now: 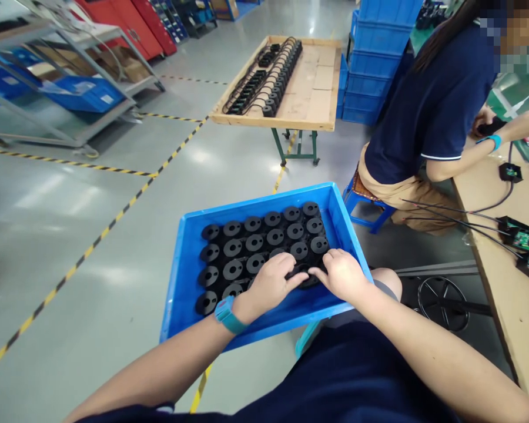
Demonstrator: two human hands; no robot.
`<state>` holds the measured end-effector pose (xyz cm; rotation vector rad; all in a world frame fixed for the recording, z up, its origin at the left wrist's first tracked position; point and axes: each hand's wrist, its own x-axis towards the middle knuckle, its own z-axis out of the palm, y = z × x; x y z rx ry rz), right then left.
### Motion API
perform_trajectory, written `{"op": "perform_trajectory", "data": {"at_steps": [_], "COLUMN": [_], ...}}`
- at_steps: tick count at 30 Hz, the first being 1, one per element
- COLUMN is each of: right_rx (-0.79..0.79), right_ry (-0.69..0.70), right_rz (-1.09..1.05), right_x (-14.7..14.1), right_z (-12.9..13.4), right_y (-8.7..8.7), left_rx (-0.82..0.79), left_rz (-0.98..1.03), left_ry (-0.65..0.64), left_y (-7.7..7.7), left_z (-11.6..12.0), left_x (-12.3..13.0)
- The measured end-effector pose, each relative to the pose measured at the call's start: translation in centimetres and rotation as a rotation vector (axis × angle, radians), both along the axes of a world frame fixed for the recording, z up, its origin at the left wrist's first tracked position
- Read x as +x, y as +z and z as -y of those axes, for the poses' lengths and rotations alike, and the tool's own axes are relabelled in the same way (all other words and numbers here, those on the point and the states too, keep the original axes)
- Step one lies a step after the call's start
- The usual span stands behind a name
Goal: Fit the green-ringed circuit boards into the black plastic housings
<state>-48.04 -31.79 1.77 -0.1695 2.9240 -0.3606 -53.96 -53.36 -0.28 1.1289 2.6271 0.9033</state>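
Observation:
A blue plastic bin [176,294] in front of me holds rows of black round parts [274,237], each with a hole in its flat top. My left hand [271,282] is over the near rows, fingers curled down and thumb pointing right. Opposite it, my right hand [341,275] bends its fingers by the bin's right side, with the thumb pointing left. Between the two thumbs is a black round part [307,282], gripped from both sides at the near right corner of the rows. The fingers' undersides are hidden.
Beyond the bin stands a wooden-topped cart [317,88] with rows of black cabled parts. A co-worker [423,111] sits at right by a workbench [511,317] with open circuit-board housings [526,241]. Stacked blue crates [372,76] stand behind; a metal rack [70,129] is at left.

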Motion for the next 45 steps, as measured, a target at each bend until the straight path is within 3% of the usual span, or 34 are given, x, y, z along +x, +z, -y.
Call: {"op": "perform_trajectory", "data": {"at_steps": [2, 4, 9, 12, 20, 30, 35, 39, 45], "right_rx": [0.001, 0.031, 0.170, 0.198, 0.156, 0.120, 0.066, 0.096, 0.136], "right_ry": [-0.093, -0.119, 0.047, 0.082, 0.138, 0.220, 0.031, -0.120, -0.116], "right_rz": [-0.039, -0.023, 0.082, 0.110, 0.031, -0.048, -0.137, -0.070, -0.044], "right_x": [-0.9, -2.1, -4.4, -4.9, -5.6, -5.6, -6.1, -7.3, -8.8], "right_z": [0.2, 0.3, 0.6, 0.7, -0.2, -0.5, -0.4, -0.1, 0.7], "right_y": [0.4, 0.7, 1.4, 1.6, 0.6, -0.9, -0.6, -0.9, -1.6], "left_rx": [-0.010, -0.046, -0.316, -0.395, -0.209, -0.171, -0.129, -0.104, -0.125], "left_rz": [0.007, -0.029, -0.144, -0.152, -0.116, -0.142, -0.133, -0.121, -0.223], "left_ry": [0.107, 0.114, -0.160, -0.195, -0.233, -0.235, -0.208, -0.209, -0.183], "left_y": [0.6, 0.9, 0.9, 0.7, -0.9, -1.7, -2.1, -2.2, -2.9], "left_z": [-0.2, -0.5, -1.2, -1.4, -1.0, -0.7, -0.4, -0.3, 0.1], "left_x": [-0.8, -1.6, -3.1, -3.8, -5.0, -5.3, -5.4, -5.2, -5.2]}}
